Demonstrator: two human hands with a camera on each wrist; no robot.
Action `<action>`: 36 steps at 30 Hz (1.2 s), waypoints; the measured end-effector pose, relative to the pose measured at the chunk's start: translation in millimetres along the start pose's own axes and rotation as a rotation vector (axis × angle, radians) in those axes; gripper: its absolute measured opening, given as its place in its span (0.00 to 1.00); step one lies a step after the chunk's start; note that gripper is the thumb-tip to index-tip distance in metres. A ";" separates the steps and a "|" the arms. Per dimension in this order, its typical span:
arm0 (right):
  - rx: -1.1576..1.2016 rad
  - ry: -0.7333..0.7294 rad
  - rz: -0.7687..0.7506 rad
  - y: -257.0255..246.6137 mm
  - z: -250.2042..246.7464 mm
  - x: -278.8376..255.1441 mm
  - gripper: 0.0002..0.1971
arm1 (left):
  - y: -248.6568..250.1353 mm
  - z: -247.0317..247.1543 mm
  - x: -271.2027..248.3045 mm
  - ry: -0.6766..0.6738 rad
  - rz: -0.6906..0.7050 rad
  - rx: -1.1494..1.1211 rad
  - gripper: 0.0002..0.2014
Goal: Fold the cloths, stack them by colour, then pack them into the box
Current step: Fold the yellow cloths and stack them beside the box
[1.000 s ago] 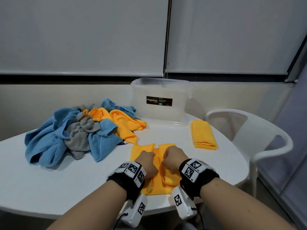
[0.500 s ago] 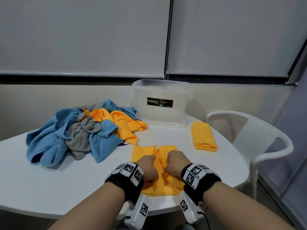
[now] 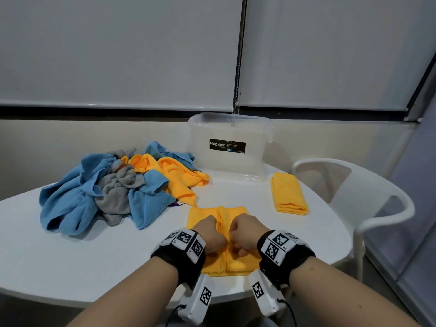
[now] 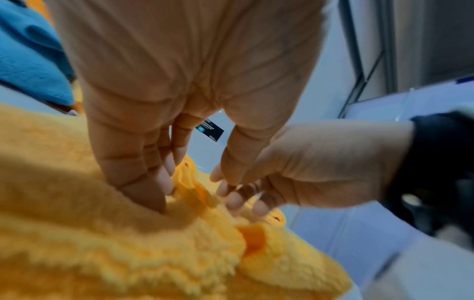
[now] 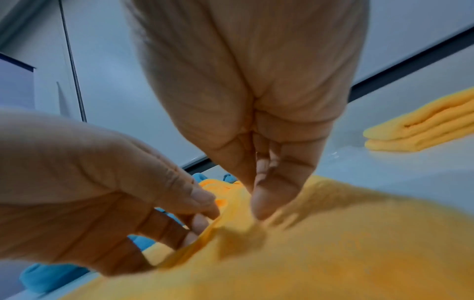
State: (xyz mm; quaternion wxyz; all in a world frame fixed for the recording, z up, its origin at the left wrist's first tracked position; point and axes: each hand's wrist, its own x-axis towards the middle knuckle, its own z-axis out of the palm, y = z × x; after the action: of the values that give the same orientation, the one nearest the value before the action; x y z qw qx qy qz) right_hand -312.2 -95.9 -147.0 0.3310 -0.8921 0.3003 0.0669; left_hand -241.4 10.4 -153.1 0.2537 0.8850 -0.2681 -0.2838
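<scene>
An orange cloth [image 3: 238, 264] lies on the white table [image 3: 70, 263] right in front of me, its two side flaps meeting in a raised ridge down the middle. My left hand [image 3: 212, 234] and right hand [image 3: 240, 237] sit side by side on that ridge, fingers curled down. In the left wrist view the left hand [image 4: 189, 182] pinches the cloth [image 4: 128, 253] at the fold. In the right wrist view the right hand [image 5: 256, 199] pinches the cloth [image 5: 346, 253] edge between thumb and fingers. A folded orange cloth [image 3: 289, 193] lies to the right. The clear plastic box [image 3: 230, 166] stands behind.
A loose pile of blue, grey and orange cloths [image 3: 113, 185] covers the table's left back part. A white plastic chair [image 3: 368, 208] stands beyond the table's right edge. Closed roller blinds [image 3: 118, 55] hang behind the table.
Both hands have slid a little toward me along the cloth's middle ridge. The two flaps now lie closer together. Nothing else has moved.
</scene>
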 end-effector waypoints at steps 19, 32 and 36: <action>-0.544 0.023 -0.230 31.5 -41.3 3.3 0.08 | -8.7 -18.8 4.1 0.081 0.183 0.815 0.13; -0.666 0.037 -0.235 41.8 -28.6 26.3 0.04 | -29.0 -24.4 11.4 0.074 0.190 0.692 0.10; -0.577 0.036 -0.171 48.1 -33.2 30.7 0.12 | -29.6 -30.6 18.4 0.084 0.153 0.717 0.12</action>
State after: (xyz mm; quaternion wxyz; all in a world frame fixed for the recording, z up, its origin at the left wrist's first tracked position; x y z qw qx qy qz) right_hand -317.9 -160.8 -157.6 0.0626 -0.9724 0.1984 0.1055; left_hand -199.3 29.6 -155.9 -0.0412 0.9059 -0.4053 -0.1156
